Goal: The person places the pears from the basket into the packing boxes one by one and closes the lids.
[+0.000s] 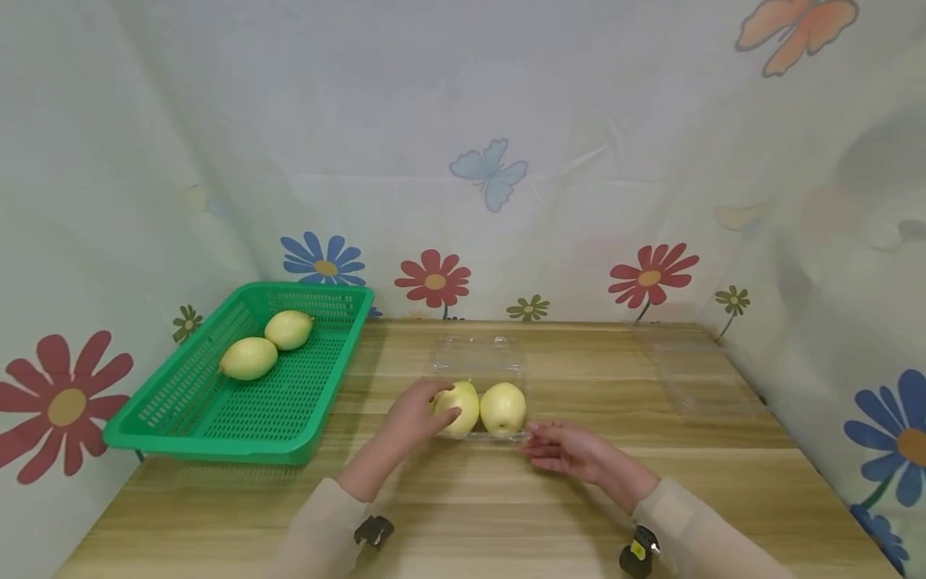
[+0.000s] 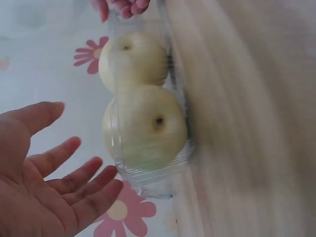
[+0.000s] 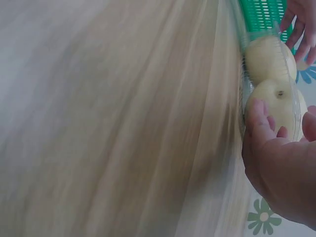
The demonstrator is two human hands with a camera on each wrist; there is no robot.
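Two pale yellow pears, a left one (image 1: 463, 408) and a right one (image 1: 504, 408), sit side by side in a clear plastic box (image 1: 463, 437). Its clear lid (image 1: 479, 354) lies raised toward the back. My left hand (image 1: 415, 414) is at the left pear, and in the left wrist view its fingers (image 2: 81, 200) are spread, with nothing gripped. By the box's front right corner is my right hand (image 1: 571, 452), fingers loosely bent. In the right wrist view those fingers (image 3: 260, 121) lie along the box's side; whether they press it I cannot tell.
A green plastic basket (image 1: 307, 442) stands at the left with two more pears, a front one (image 1: 249, 359) and a back one (image 1: 289, 330). Another clear plastic container (image 1: 698, 370) lies at the right of the wooden table (image 1: 506, 515). A flowered cloth (image 1: 564, 241) hangs behind.
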